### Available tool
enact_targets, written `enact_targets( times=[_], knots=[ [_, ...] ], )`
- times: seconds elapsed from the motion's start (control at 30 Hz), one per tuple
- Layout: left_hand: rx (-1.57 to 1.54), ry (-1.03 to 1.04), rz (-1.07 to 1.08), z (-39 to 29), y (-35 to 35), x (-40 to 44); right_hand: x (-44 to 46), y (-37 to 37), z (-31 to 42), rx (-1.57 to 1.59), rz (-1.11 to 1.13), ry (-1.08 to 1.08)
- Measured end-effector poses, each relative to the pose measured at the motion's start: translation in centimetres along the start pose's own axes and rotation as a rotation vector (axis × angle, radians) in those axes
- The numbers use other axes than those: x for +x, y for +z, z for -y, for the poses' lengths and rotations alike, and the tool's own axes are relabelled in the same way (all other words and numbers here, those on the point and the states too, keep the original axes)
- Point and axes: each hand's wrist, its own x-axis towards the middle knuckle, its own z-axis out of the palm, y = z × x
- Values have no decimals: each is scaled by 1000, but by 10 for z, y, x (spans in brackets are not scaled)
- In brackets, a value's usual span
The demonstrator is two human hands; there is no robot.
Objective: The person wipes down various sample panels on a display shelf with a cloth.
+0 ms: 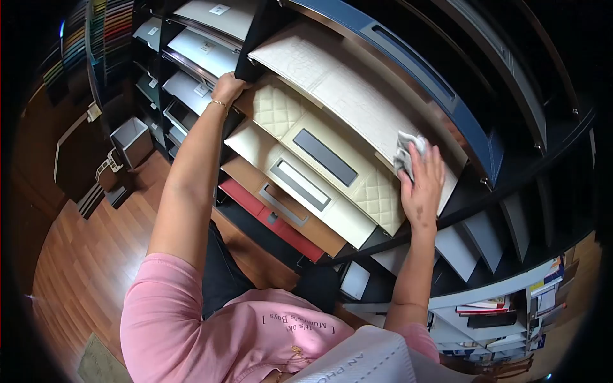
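Observation:
My right hand [423, 182] presses a crumpled white-grey cloth [406, 153] against the right end of a cream, crocodile-textured panel [345, 86]. My left hand [230, 90] is closed at the dark upright edge of the shelf, left of that panel; its fingertips are partly hidden. Just below sits a quilted cream panel [377, 198] with a dark rectangular inset [325, 156]. Under it come a plain cream panel [255, 148], a tan panel [242, 175] and a red panel [239, 199]. Above hangs a blue panel [469, 121] with a slot.
Left of the shelf, a second rack holds white labelled panels [207, 46]. A grey box [131, 137] stands near the wooden floor [102, 249]. At the lower right are grey slanted dividers [456, 249] and a white bookshelf [447, 319] with books.

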Motion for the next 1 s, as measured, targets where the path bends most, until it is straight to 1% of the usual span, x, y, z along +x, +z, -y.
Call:
enact_targets(
  times=[0.07, 0.13, 0.2, 0.23, 0.33, 0.5, 0.67, 0.77, 0.87, 0.9, 0.93, 1.0],
  knots=[
    [29, 27, -27, 8, 1, 8, 5, 35, -14, 25, 64, 15],
    [20, -11, 17, 21, 7, 23, 23, 47, -2, 14, 39, -53],
    [32, -36, 32, 12, 1, 11, 44, 61, 13, 61, 43, -93],
    [35, -41, 23, 9, 0, 9, 55, 71, 20, 87, 4, -107],
    [29, -56, 13, 7, 1, 4, 95, 101, 49, 124, -24, -157],
    [56, -65, 1, -1, -3, -3, 174, 154, 106, 189, -2, -210],
    [75, -72, 6, 6, 0, 5, 245, 185, 153, 234, 117, -217],
    [123, -52, 15, 4, -5, 5, 263, 188, 162, 266, 175, -106],
    [131, -34, 55, 12, 0, 14, 265, 199, 141, 369, 29, -38],
    [131, 1, 55, 9, -1, 13, 267, 166, 136, 348, 377, 92],
    [127, 39, 57, 6, -2, 9, 261, 159, 120, 241, 263, 82],
    [55, 65, 49, 13, 1, 13, 248, 152, 87, 292, 218, 270]
  ],
)
